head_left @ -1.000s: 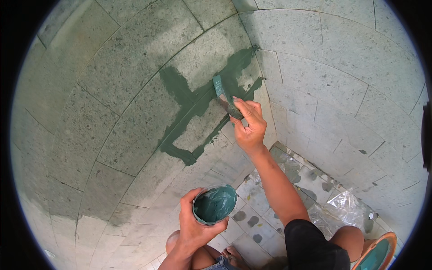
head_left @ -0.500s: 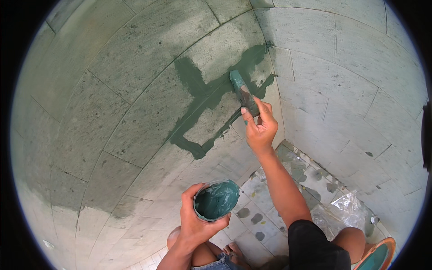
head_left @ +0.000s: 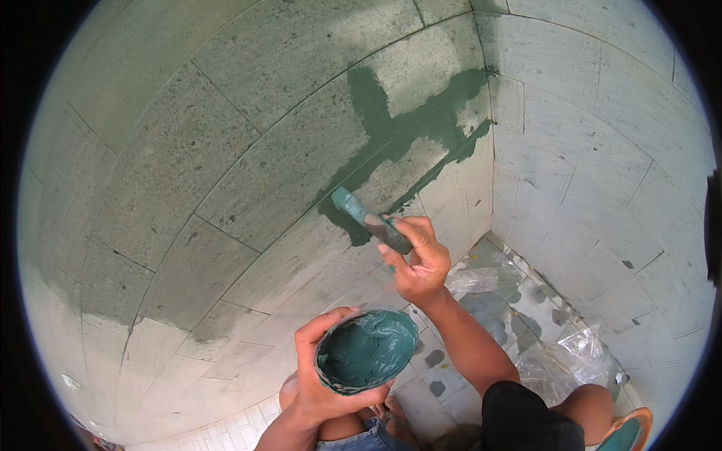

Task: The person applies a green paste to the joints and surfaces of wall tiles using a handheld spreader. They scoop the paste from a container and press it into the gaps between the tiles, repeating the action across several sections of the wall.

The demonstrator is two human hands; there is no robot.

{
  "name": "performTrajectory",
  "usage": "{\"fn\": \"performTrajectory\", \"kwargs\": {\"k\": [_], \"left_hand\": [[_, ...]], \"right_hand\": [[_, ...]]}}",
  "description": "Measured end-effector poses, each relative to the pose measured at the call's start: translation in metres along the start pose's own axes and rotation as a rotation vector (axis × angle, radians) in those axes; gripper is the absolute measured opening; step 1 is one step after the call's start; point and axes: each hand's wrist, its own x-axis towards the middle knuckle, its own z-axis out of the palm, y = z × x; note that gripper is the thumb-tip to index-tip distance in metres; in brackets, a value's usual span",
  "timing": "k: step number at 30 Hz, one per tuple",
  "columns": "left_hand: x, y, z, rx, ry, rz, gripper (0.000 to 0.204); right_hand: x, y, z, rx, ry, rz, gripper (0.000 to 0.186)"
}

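Note:
My right hand (head_left: 421,259) pinches the handle of a flat paintbrush (head_left: 370,220), its bristles loaded with dark green coating. The bristle end rests on the tiled wall, at the lower left part of a wet green patch (head_left: 406,135) that follows the tile joints. Below it, my left hand (head_left: 320,376) wraps round a round tub (head_left: 366,351), tilted so its mouth faces up. Thick green coating covers the inside of the tub. The brush and the tub are apart.
A second tiled wall (head_left: 579,150) meets the painted one at a corner on the right. Crumpled clear plastic (head_left: 575,357) lies on the spotted tile floor (head_left: 421,402). At the lower right stands an orange-rimmed container (head_left: 641,430) with green inside. My bent knees are close below.
My right hand has drawn the brush down and left along the green patch. The tub's mouth has turned more toward view. The whole view has shifted slightly.

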Motion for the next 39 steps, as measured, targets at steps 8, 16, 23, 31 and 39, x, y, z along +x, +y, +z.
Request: {"fn": "performTrajectory", "kwargs": {"k": [8, 16, 23, 31, 39], "left_hand": [[-0.009, 0.0, -0.014, 0.008, -0.021, 0.044, 0.096], [-0.017, 0.014, -0.023, 0.037, 0.173, -0.105, 0.098], [-0.017, 0.018, -0.018, 0.039, 0.184, -0.134, 0.097], [-0.017, 0.016, -0.016, 0.085, 0.152, -0.138, 0.098], [-0.015, 0.013, -0.016, 0.102, 0.121, -0.118, 0.098]], "right_hand": [[-0.005, -0.005, 0.003, 0.141, 0.21, 0.176, 0.04], [-0.023, 0.021, -0.073, 0.58, 0.588, 0.805, 0.036], [-0.021, 0.031, -0.094, 0.725, 0.506, 0.795, 0.047], [-0.039, 0.044, -0.065, -0.02, 0.087, 0.223, 0.064], [-0.045, 0.072, -0.062, -0.492, -0.008, -0.178, 0.075]]}}
